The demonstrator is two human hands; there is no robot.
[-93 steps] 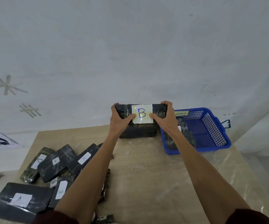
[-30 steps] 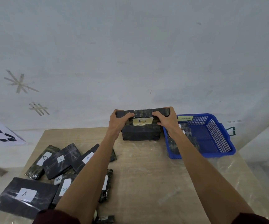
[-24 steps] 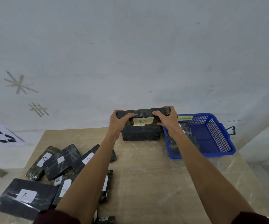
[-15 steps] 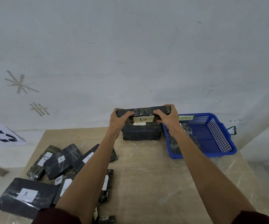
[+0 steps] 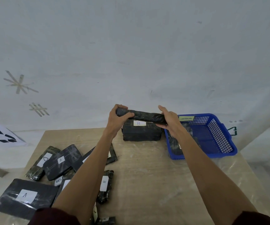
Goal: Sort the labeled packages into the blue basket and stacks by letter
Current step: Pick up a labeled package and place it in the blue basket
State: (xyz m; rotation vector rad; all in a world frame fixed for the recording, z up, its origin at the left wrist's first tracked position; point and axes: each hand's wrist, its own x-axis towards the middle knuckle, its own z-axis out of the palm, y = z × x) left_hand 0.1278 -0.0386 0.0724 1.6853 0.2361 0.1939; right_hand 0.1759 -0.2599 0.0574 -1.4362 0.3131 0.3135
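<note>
Wall [image 5: 131,46]: pale grey-white, matt, lightly scuffed, fills the upper half of the view. Two tape marks on it at left: an asterisk [image 5: 20,84], and below it a hash of crossed strips [image 5: 39,109]. White sheet with black recycling arrows [image 5: 1,135] at far left. Counter [image 5: 147,176]: light beige, wood-grain, with glossy smears. Grey floor [image 5: 268,168] to its right. Light even and soft.

Package [image 5: 144,115] label hidden (edge-on), pile [image 5: 61,161] partly covered

Glossy black film wraps the packages [image 5: 140,133], paper labels [image 5: 138,123] stuck on — blue perforated plastic basket [image 5: 218,140], matt wood-look table [image 5: 147,176].
</note>
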